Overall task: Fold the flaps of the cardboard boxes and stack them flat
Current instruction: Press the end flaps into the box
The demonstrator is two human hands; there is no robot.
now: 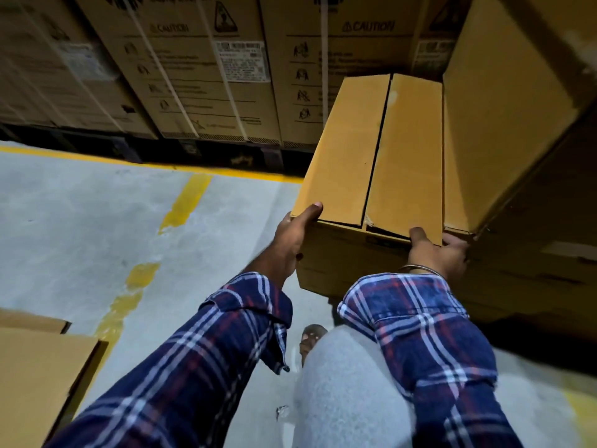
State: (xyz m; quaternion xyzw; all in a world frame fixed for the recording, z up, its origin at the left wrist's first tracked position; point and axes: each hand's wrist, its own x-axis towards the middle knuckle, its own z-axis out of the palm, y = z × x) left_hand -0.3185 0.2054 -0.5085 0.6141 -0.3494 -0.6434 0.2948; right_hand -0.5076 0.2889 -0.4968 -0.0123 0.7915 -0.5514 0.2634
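A brown cardboard box (349, 150) with its two top flaps folded shut is held up in front of me, right of centre. My left hand (290, 237) grips its near left corner, thumb lying on the top flap. My right hand (436, 250) grips the near right edge, thumb on top and fingers curled around the side. A gap runs between the two flaps down the middle of the top. Beside it on the right stands another closed brown box (504, 124), touching or nearly touching the held one.
A wall of large printed cartons (200, 76) on dark pallets lines the back. The grey concrete floor (80, 221) carries yellow painted lines. Flat cardboard (38, 376) lies at lower left. My grey trouser leg (342, 399) and a foot are below the box.
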